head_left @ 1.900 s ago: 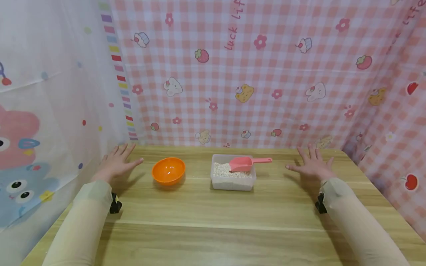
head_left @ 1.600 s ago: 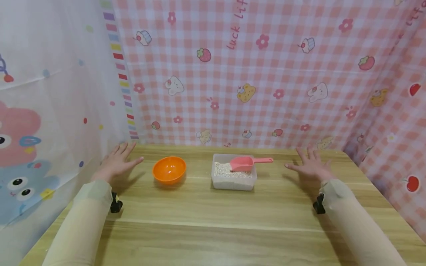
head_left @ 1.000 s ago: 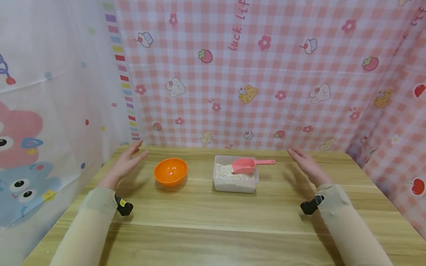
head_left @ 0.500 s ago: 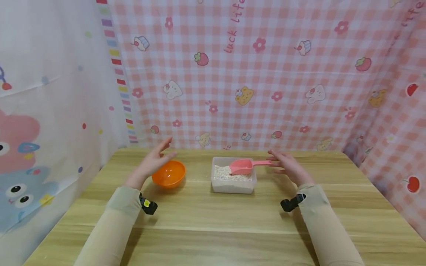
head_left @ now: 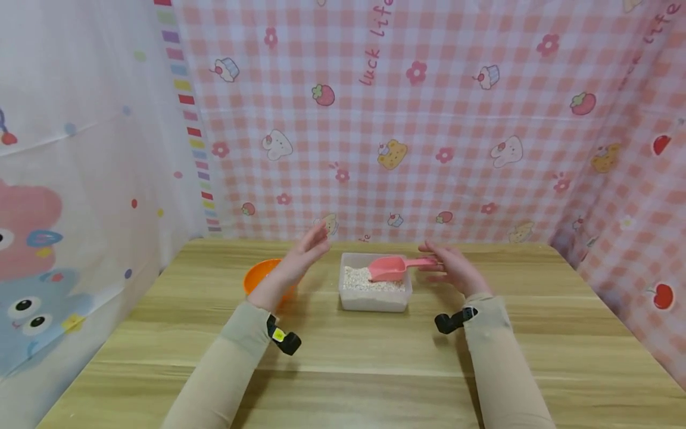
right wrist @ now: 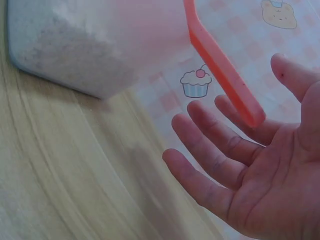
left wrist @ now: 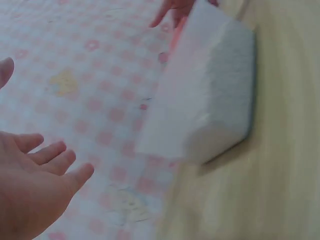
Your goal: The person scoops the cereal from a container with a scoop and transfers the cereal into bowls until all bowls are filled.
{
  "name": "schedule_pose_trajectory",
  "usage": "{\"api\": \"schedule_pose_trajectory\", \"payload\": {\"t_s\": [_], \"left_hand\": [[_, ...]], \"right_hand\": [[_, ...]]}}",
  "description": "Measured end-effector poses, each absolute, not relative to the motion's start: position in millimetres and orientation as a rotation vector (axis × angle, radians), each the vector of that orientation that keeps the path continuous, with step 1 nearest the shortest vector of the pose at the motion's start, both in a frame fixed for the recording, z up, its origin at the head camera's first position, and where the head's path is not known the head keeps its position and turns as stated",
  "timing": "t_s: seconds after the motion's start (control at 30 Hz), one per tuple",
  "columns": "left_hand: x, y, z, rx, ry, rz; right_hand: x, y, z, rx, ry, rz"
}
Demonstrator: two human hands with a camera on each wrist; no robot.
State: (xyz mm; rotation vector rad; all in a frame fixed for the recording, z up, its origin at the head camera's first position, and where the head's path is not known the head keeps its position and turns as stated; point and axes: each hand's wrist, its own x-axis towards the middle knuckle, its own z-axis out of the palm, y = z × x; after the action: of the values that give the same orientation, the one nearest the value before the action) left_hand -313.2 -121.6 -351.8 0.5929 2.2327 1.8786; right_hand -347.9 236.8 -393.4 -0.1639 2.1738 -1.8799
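Scoop: Because its bowl rests in the grain and its handle lies across the tub's rim, the pink scoop (head_left: 395, 267) offers its handle toward 3 o'clock, free of the grain and easy to take.
Right hand: The right hand (head_left: 452, 269) is at the tip of that handle, palm turned inward; in the right wrist view its fingers (right wrist: 220, 132) are spread and released, cupped just below the handle's end, closing on nothing. Whether a fingertip touches the handle I cannot tell.
Tub: The clear tub (head_left: 375, 300) of pale grain stands on the worktop (head_left: 375, 357) at 12 o'clock from the person, between the two hands, so either can reach it.
Left hand: The left hand (head_left: 302, 256) hangs above the worktop at 9 o'clock of the tub, near its left wall but apart from it, fingers (left wrist: 52, 152) straight and released, holding nothing.
Bowl: The orange bowl (head_left: 257, 275) sits at 9 o'clock of the tub, partly hidden behind the left wrist, mouth up.
Backdrop: A pink checked cloth (head_left: 429, 119) hangs behind the worktop, and a pale cartoon curtain (head_left: 80, 179) closes the left side.
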Motion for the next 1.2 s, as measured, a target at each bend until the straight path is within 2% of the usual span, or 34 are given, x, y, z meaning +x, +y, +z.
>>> {"api": "schedule_pose_trajectory", "payload": {"t_s": [0.4, 0.73, 1.2], "left_hand": [[-327, -87, -392, 0.494, 2.201, 1.881], [-331, -94, -417, 0.553, 2.191, 1.705], [-341, -97, -438, 0.663, 2.082, 1.734]], "right_hand": [[-346, 240, -403, -0.150, 2.104, -1.938], [-343, 247, -402, -0.127, 2.120, -1.871], [-344, 248, -402, -0.158, 2.076, -1.911]]}}
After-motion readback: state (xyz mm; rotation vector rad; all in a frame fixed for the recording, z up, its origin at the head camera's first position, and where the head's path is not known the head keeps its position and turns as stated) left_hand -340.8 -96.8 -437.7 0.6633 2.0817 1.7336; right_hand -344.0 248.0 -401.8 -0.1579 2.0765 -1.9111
